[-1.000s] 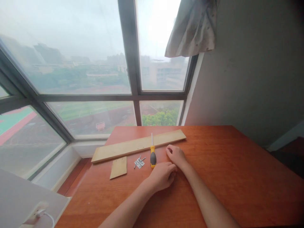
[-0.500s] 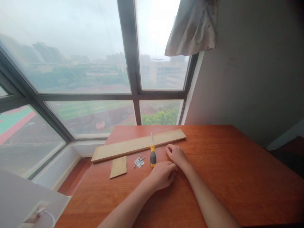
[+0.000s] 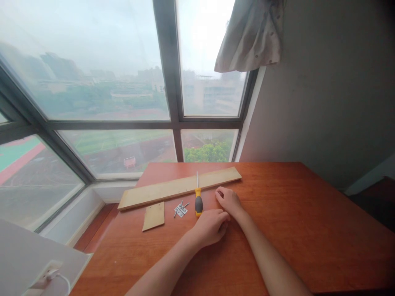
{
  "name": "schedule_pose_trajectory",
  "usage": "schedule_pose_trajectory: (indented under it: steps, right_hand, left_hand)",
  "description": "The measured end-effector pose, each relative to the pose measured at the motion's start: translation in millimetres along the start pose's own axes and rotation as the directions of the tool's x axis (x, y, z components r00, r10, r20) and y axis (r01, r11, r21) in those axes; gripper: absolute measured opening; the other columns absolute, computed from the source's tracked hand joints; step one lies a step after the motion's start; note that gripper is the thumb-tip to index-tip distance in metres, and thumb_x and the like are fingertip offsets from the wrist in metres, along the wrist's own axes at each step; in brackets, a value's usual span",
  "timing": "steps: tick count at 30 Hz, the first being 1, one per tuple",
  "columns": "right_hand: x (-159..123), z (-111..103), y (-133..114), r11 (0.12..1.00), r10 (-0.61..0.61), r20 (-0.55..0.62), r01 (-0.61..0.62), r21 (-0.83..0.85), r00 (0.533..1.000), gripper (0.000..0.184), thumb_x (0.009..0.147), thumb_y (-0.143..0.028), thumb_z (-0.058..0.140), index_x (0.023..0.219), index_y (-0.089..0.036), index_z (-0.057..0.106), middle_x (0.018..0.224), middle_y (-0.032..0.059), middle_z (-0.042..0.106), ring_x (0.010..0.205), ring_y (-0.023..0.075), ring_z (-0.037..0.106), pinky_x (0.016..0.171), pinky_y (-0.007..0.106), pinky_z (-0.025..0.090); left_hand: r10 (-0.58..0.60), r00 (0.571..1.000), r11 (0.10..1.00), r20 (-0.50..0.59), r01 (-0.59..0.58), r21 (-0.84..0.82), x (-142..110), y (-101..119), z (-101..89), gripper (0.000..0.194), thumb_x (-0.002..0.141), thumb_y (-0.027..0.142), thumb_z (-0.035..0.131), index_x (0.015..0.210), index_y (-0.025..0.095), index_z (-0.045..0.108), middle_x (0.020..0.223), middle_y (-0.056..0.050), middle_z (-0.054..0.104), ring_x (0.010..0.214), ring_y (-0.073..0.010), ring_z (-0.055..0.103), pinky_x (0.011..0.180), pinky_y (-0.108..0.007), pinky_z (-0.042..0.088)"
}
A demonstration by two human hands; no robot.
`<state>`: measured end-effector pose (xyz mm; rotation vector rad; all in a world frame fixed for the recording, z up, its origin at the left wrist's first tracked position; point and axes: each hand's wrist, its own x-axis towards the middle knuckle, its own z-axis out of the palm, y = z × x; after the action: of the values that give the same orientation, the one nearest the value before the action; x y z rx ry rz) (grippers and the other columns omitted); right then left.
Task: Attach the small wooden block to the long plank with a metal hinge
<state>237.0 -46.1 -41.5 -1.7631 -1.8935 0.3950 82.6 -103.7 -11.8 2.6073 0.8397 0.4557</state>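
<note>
Resting loosely fisted on table [image 3: 277, 230]: left hand [image 3: 210, 227], right hand [image 3: 228, 200]
Screwdriver [image 3: 199, 204] lies across board [image 3: 166, 191], near left hand; likely light, stiff, best gripped by its handle

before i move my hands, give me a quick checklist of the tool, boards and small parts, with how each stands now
1. Long board lying flat on the table: ok.
2. Long board free of other things: not ok, the screwdriver shaft lies across it.
3. Screws separate from the metal plate: not ok, they are piled together.
4. Left hand clear of the screwdriver handle: cannot tell, they look very close.
5. Right hand off the long board: ok.
6. Screwdriver tip matches the screws: cannot tell, too small to see.
</note>
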Motion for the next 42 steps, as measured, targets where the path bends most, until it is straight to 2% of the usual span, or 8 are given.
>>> schedule_pose_trajectory:
  steps: [42]
  right_hand:
    - [-0.5, -3.1, -3.2, 1.000, 0.011, 0.016, -0.011, -0.023, 1.000, 0.019, 0.090, -0.028, 0.052, 0.087, -0.023, 0.069, 0.079, 0.0021, 0.071, 0.072, 0.0156, 0.060, 0.062, 0.024, 0.032]
  left_hand:
    - [0.002, 0.999, 1.000, 0.038, -0.001, -0.015, 1.0, 1.3, -4.9, 0.016, 0.082, 0.014, 0.052, 0.094, 0.020, 0.062, 0.091, -0.004, 0.068, 0.081, -0.0188, 0.064, 0.070, -0.026, 0.047]
